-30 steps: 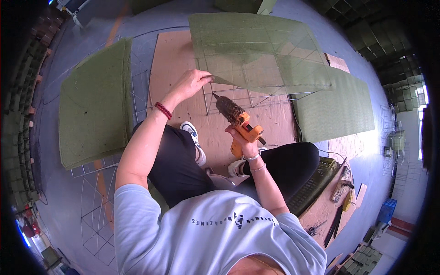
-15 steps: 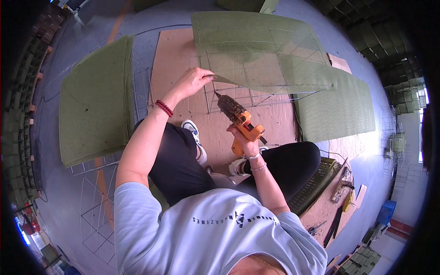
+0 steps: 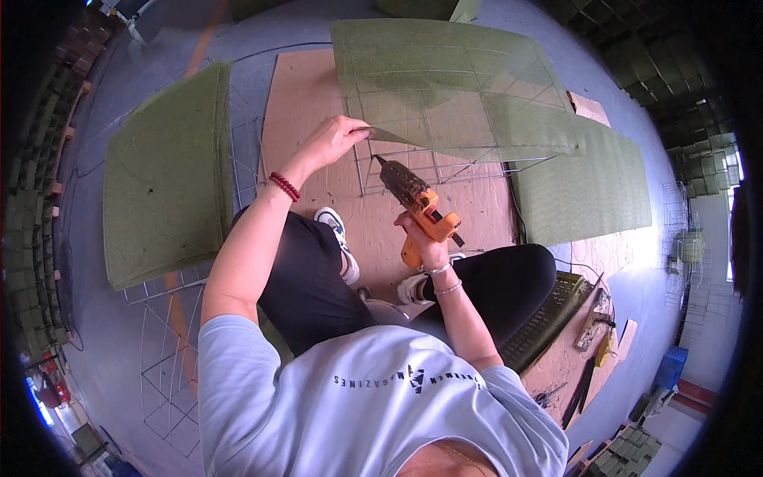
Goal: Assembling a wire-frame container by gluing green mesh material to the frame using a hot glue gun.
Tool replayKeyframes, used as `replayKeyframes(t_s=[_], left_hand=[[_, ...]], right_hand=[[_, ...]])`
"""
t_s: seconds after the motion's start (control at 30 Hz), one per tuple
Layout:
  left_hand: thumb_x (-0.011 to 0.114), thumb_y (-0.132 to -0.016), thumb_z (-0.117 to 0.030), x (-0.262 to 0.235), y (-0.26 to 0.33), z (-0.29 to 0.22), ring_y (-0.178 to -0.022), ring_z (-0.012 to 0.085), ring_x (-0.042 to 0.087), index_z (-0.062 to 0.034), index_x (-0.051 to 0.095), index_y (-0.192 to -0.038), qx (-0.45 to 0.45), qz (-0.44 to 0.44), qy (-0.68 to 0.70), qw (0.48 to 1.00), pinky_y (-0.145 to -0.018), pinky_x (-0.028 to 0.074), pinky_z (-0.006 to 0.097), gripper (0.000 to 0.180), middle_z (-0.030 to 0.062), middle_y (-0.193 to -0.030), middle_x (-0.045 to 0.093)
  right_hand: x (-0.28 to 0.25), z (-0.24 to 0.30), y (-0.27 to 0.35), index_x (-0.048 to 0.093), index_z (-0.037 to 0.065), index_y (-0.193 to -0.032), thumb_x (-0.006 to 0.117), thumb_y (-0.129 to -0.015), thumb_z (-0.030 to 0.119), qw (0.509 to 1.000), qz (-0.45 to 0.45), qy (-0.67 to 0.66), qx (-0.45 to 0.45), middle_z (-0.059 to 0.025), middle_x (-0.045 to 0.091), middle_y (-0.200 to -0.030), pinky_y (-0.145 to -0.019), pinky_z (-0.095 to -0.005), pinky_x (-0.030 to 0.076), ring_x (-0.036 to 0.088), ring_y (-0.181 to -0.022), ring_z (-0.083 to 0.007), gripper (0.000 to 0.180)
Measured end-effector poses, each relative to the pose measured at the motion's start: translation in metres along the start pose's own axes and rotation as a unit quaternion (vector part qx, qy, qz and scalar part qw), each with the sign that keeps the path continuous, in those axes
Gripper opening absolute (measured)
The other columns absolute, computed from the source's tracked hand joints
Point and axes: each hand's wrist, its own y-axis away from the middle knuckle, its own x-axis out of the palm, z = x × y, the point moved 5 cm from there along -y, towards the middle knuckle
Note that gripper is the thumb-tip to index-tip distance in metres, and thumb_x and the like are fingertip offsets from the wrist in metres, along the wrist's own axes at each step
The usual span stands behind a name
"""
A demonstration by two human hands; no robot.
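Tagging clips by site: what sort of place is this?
Probably a workshop or small factory: an orange glue gun in the right hand, a green mesh sheet pinched by the left hand, and stacked green goods at upper right.

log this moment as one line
left hand: pinching edge of green mesh | right hand: holding orange glue gun | nozzle: near wire frame

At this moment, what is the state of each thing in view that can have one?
Left hand: pinching the held mesh.
Right hand: closed around the glue gun.
Glue gun: dark-stained barrel; on or off cannot be told.
Held mesh: near edge raised.
Wire frame: partly covered by held mesh.
Left mesh: untouched.
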Motion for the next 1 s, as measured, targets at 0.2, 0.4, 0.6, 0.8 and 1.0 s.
replayKeyframes(t_s=[0.2,0.4,0.6,0.8,1.0], left_hand=[[0.052,-0.085,-0.019,0.000,-0.001,-0.003,-0.067,0.0178,0.058,0.0010,0.061,-0.100,-0.028,0.007,-0.008,1.000,-0.064,0.044,0.031,0.026,0.0142,-0.076,0.063],[0.052,-0.086,-0.019,0.001,-0.001,0.002,-0.068,0.0168,0.058,0.0006,0.061,-0.100,-0.017,0.006,-0.002,1.000,-0.064,0.044,0.030,0.026,0.0141,-0.077,0.063],[0.052,-0.087,-0.019,0.000,0.000,-0.001,-0.069,0.0138,0.057,0.0014,0.061,-0.101,-0.043,0.024,-0.026,0.998,-0.065,0.044,0.028,0.027,0.0132,-0.078,0.064],[0.051,-0.087,-0.018,0.003,-0.002,0.003,-0.069,0.0128,0.056,0.0023,0.060,-0.102,-0.032,0.025,-0.008,0.999,-0.065,0.044,0.028,0.027,0.0118,-0.079,0.064],[0.051,-0.087,-0.018,0.003,-0.001,0.007,-0.072,0.0145,0.058,0.0015,0.060,-0.103,-0.046,0.026,-0.007,0.999,-0.068,0.044,0.028,0.027,0.0125,-0.082,0.065]], right_hand=[[-0.007,0.000,0.001,0.058,0.004,-0.088,0.059,-0.081,0.012,1.000,-0.007,-0.010,0.011,-0.0016,0.060,-0.083,-0.074,-0.0268,0.044,0.056,-0.080,-0.0110,0.010],[-0.006,-0.006,0.002,0.054,0.004,-0.097,0.055,-0.085,0.015,1.000,-0.018,-0.013,-0.002,-0.0025,0.060,-0.083,-0.068,-0.0241,0.041,0.052,-0.076,-0.0087,0.016],[-0.010,-0.005,0.002,0.056,0.005,-0.091,0.058,-0.081,0.010,0.997,-0.035,-0.064,0.004,-0.0008,0.060,-0.083,-0.073,-0.0271,0.044,0.056,-0.079,-0.0105,0.011],[-0.013,-0.016,0.003,0.052,0.004,-0.099,0.054,-0.086,0.014,0.999,-0.036,-0.015,-0.006,-0.0035,0.059,-0.082,-0.069,-0.0241,0.041,0.053,-0.077,-0.0102,0.016],[-0.019,-0.014,0.005,0.060,0.005,-0.080,0.057,-0.081,0.010,0.995,-0.069,-0.073,0.009,0.0019,0.058,-0.078,-0.067,-0.0242,0.042,0.052,-0.073,-0.0082,0.005]])
